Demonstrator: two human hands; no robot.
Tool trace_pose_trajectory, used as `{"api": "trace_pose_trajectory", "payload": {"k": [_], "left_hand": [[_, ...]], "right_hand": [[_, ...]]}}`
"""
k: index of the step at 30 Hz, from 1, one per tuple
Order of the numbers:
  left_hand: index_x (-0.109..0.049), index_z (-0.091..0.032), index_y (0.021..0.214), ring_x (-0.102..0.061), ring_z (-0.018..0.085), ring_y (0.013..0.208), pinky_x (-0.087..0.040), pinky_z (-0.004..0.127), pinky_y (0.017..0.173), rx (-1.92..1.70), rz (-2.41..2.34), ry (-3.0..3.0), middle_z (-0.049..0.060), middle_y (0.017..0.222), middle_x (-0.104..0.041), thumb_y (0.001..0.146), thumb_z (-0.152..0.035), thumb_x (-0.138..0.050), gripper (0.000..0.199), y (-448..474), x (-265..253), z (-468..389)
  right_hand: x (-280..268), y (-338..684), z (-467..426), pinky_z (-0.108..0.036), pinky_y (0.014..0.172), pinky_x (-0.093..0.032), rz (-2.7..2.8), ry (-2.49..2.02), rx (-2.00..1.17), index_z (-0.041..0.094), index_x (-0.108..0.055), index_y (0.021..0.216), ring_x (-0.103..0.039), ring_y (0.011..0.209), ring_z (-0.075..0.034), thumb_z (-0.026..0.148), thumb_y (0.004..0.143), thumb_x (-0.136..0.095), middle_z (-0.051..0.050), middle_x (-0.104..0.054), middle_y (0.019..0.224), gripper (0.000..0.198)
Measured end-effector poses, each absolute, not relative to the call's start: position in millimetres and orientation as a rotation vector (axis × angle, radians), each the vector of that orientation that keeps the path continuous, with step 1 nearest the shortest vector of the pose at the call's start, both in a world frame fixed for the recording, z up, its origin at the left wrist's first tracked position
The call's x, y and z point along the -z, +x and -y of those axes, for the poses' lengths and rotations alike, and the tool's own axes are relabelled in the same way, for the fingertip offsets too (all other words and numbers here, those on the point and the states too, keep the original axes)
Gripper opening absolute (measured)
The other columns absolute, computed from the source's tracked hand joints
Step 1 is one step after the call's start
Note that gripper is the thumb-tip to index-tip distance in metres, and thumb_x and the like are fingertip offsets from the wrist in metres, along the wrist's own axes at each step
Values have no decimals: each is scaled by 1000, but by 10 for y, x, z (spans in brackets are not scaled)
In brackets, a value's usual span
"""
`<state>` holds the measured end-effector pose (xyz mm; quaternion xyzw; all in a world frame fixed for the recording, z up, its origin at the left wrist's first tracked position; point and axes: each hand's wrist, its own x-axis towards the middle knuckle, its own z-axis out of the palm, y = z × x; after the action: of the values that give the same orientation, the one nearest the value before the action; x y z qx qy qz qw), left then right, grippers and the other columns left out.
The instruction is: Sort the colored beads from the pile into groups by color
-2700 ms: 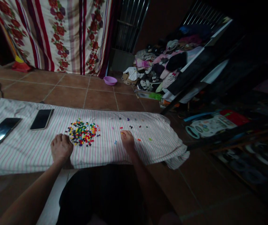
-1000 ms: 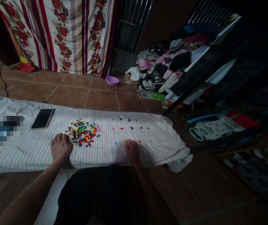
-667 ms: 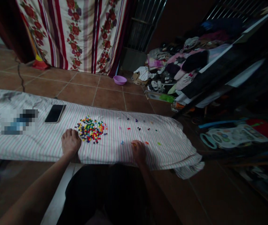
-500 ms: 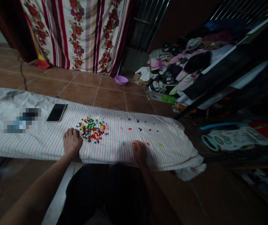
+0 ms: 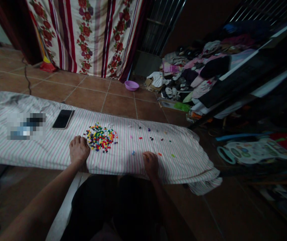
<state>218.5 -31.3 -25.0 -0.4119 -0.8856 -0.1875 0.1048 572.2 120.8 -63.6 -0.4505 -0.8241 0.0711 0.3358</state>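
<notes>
My left hand [image 5: 79,149] rests on the striped cloth with its fingers curled under, at the left edge of a pile of small multicoloured beads or blocks [image 5: 101,138]. What is beneath its fingers, if anything, is hidden. My right hand [image 5: 151,162] lies near the front edge, fingers closed in a pinch; anything in them is too small to make out. Around it lie a light blue piece [image 5: 133,153], an orange piece [image 5: 160,154] and a lime green piece [image 5: 173,155]. Farther back, more small pieces sit apart in rows, among them red ones [image 5: 140,138].
A phone [image 5: 63,119] and a blurred-out item [image 5: 26,126] lie on the cloth [image 5: 108,165] to the left. Beyond the table are a purple basin [image 5: 131,85], a floral curtain [image 5: 95,40] and heaped clothes [image 5: 196,73]. A colourful plastic panel [image 5: 254,149] stands at the right.
The view has shifted slightly. A yellow bit seen earlier at my right fingertips is no longer distinct. Both hands stay at about the same places on the cloth.
</notes>
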Motion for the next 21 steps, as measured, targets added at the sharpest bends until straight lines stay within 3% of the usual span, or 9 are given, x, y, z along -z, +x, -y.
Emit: {"api": "trace_pose_trajectory", "payload": {"k": [13, 21], "left_hand": [[-59, -14, 102, -48, 30, 113, -35, 43, 93, 539, 2611, -1226, 17, 113, -58, 91, -25, -37, 27, 2173, 251, 312], [-59, -15, 102, -49, 30, 112, -34, 43, 92, 496, 2603, -1221, 16, 111, -59, 91, -25, -38, 26, 2181, 239, 320]], "right_hand": [[481, 5594, -1179, -42, 95, -42, 2215, -1033, -96, 21, -71, 93, -55, 103, -25, 29, 96, -45, -9, -71, 101, 27], [318, 4998, -943, -40, 92, -45, 2328, -912, -230, 23, -73, 100, -52, 101, -25, 27, 97, -46, -7, -69, 97, 27]]}}
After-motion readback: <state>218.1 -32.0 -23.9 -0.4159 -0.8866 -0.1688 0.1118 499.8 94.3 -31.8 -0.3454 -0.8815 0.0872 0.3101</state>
